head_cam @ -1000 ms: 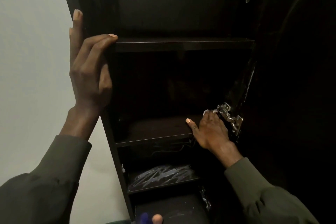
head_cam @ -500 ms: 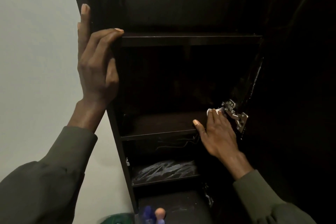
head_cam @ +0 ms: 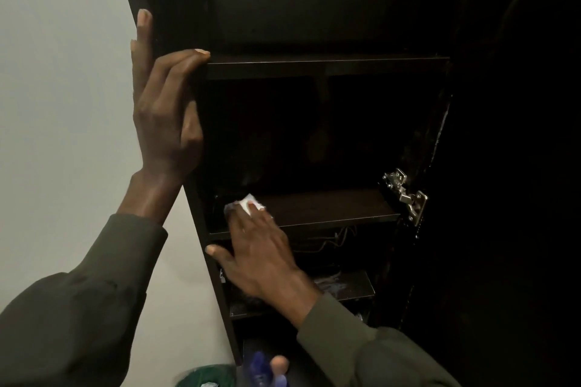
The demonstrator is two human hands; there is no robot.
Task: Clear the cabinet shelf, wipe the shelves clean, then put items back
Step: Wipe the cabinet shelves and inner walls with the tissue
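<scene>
The left hand (head_cam: 163, 110) holds the cabinet's left side panel (head_cam: 188, 9) exactly as it did a second ago, fingers curled over the front edge, bracing the body. The change is lower down: the right hand (head_cam: 261, 248) was over by the metal hinge (head_cam: 405, 195) at the right end of the middle shelf (head_cam: 330, 207), and it now sits at the shelf's left end, fingers pressing a small white cloth (head_cam: 250, 201) flat onto the board, thumb spread out below the front edge. So one wipe has run the length of that shelf from right to left. I judge the clearing done for this shelf and the wiping part-way along; the lower shelf (head_cam: 345, 286) shows pale streaks, though whether these are dust or wet smears I cannot tell.

Much is hard to read. Most of the cloth is hidden under the fingers, so its size is unclear. The cabinet's back and the whole right side are lost in darkness; the open door is barely distinguishable. Thin wires (head_cam: 333, 239) hang under the middle shelf. At the bottom edge a green thing (head_cam: 207, 377) and a blue bottle (head_cam: 259, 367) with a peach cap are cut off
</scene>
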